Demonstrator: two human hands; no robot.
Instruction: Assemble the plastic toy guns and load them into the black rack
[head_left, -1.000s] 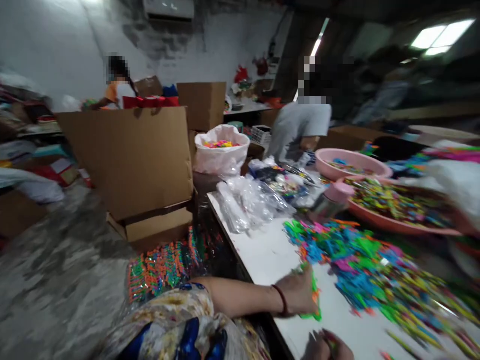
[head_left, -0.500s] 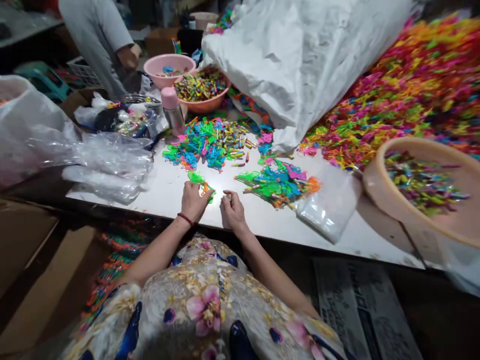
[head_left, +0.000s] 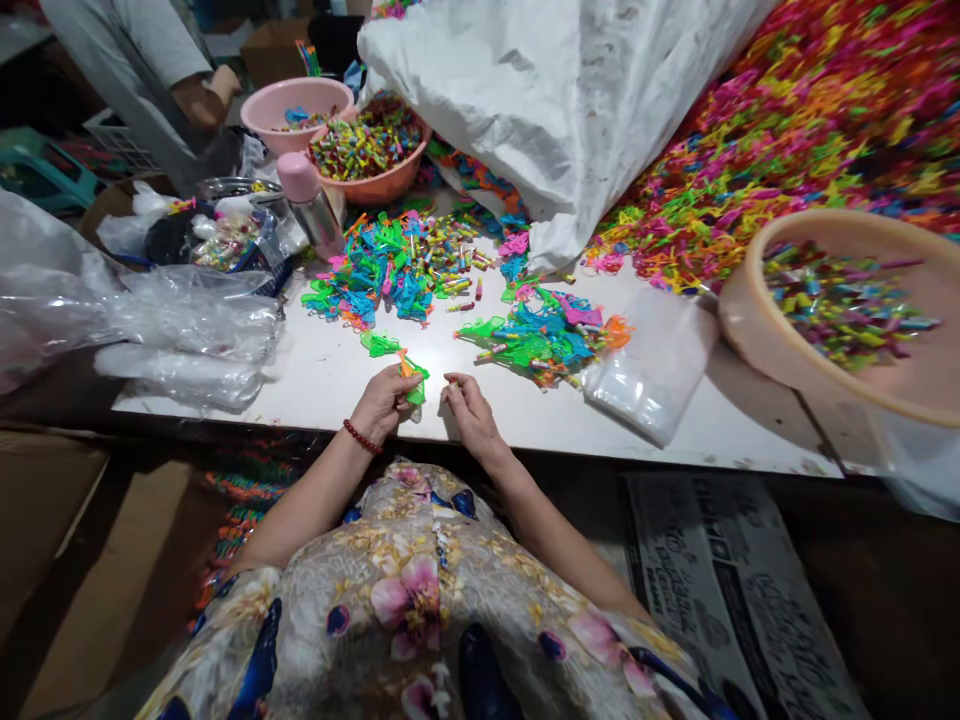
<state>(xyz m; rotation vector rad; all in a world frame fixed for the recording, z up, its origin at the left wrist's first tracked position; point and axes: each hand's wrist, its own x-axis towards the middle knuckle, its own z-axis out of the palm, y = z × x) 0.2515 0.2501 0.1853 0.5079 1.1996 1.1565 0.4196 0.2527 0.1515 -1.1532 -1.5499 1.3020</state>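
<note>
Close to the front edge of the white table (head_left: 330,385), my left hand (head_left: 382,402) pinches a small green and orange plastic piece (head_left: 414,388). My right hand (head_left: 471,410) is just to its right, thumb and fingers curled together; anything between them is too small to make out. A separate green plastic piece (head_left: 379,344) lies beyond my left hand. Ahead are a pile of blue, green and pink plastic pieces (head_left: 382,262) and some small wrapped sticks (head_left: 457,262). Another mixed pile (head_left: 544,335) lies to the right of my hands.
Clear plastic bags (head_left: 652,370) lie at the right, near a peach basin (head_left: 739,330) of small wrapped sticks. More plastic bags (head_left: 187,340) lie left. A pink-capped flask (head_left: 311,205) stands before two basins. A large white sack (head_left: 555,110) and a person (head_left: 142,80) are behind.
The green and orange piece has turned and shows more clearly in my left hand. The small object visible at my right fingertips earlier is now hidden. The camera view has shifted slightly.
</note>
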